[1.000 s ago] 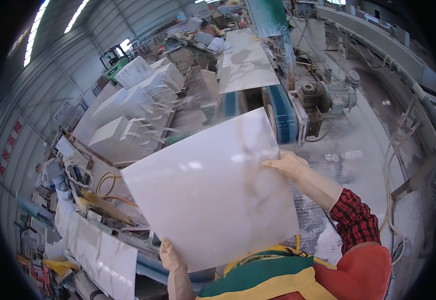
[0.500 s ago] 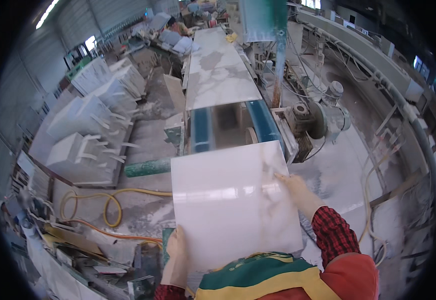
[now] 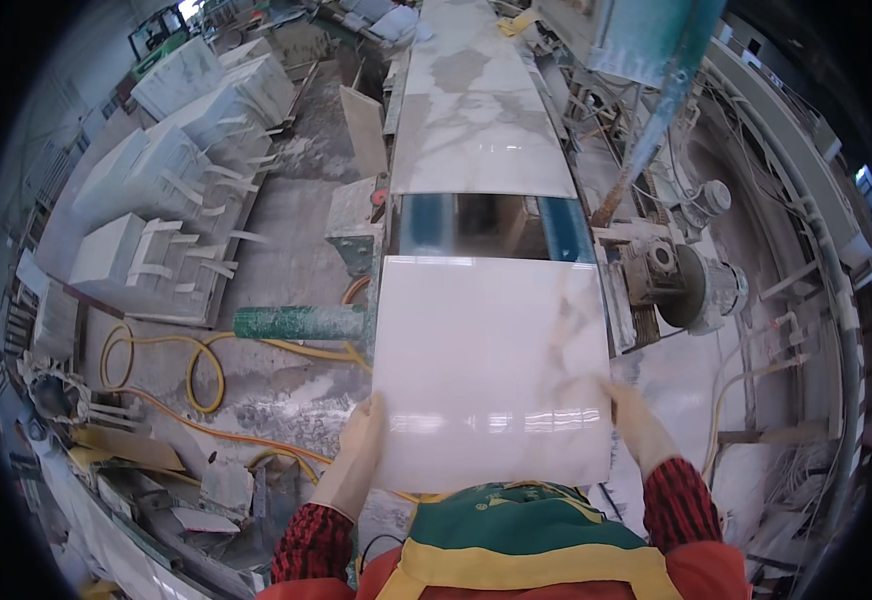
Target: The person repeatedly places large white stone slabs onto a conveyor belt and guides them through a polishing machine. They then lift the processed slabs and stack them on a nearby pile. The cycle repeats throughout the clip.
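Note:
A polished white stone slab (image 3: 486, 350) with faint brown veins lies in front of me, its far edge over the near end of a conveyor with blue belts (image 3: 562, 225). My left hand (image 3: 359, 440) grips the slab's left edge near the front corner. On the opposite edge, my right hand (image 3: 638, 425) is closed at about the same height. The fingertips of both hands are partly hidden at or under the slab. Farther along the conveyor rests another veined slab (image 3: 484, 150), apart from mine by a gap where the belts show.
To the right of the conveyor sits a motor with a gearbox (image 3: 686, 280). A green roller (image 3: 298, 322) juts out on the left, above yellow hoses (image 3: 201, 375) on the floor. Strapped stone stacks (image 3: 151, 255) stand at the left. Broken pieces (image 3: 226, 490) lie at the lower left.
The slab in my hands has turned from tilted to nearly square with the conveyor, and its far edge is closer to the other slab. My right hand now sits nearer to me along its edge.

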`<control>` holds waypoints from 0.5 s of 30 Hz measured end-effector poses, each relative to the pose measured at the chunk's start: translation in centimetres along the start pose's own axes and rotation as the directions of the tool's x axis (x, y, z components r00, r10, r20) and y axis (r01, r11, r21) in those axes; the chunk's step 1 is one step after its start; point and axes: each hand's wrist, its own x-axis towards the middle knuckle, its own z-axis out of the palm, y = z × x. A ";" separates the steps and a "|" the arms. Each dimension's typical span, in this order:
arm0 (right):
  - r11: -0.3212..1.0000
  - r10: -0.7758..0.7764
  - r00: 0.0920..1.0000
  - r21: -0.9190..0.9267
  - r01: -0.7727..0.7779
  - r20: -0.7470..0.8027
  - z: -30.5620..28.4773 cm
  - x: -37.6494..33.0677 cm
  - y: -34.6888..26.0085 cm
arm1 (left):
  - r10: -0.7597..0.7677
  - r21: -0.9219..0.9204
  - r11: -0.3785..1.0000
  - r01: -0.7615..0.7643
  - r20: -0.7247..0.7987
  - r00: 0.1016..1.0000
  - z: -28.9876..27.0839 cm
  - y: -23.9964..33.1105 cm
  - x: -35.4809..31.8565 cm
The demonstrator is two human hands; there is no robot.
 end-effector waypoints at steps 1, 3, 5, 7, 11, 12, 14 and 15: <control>0.984 0.146 0.989 0.102 -0.149 0.028 -0.3 -1.8 0.7 | -0.016 0.009 1.000 0.016 0.023 1.000 -0.1 1.0 0.4; 0.919 0.333 0.940 0.196 -0.341 0.076 -1.4 -4.8 4.8 | -0.053 0.033 0.998 0.052 0.053 0.997 -0.3 2.7 0.8; 0.951 0.295 0.953 0.073 -0.300 0.069 -2.0 -6.2 7.5 | -0.037 0.002 0.999 0.037 0.071 0.997 -0.3 3.9 1.7; 0.973 0.225 0.971 0.029 -0.228 0.081 -2.0 -5.8 8.6 | 0.052 -0.102 0.994 -0.036 0.155 0.987 -0.5 3.0 3.2; 0.908 0.262 0.962 0.318 -0.274 0.079 -1.9 -2.0 9.6 | 0.155 -0.472 0.878 0.081 0.439 0.885 -0.5 -2.7 4.1; 0.910 0.260 0.963 0.318 -0.268 0.067 -1.2 -1.4 8.7 | 0.134 -0.536 0.819 0.206 0.528 0.839 -0.6 -3.7 3.5; 0.916 0.272 0.961 0.294 -0.272 0.040 -0.3 -1.0 6.4 | 0.154 -0.580 0.798 0.162 0.457 0.876 0.7 -6.6 3.7; 0.916 0.272 0.962 0.300 -0.268 0.029 -0.4 -0.6 6.7 | 0.164 -0.602 0.785 0.144 0.427 0.889 1.6 -7.1 3.8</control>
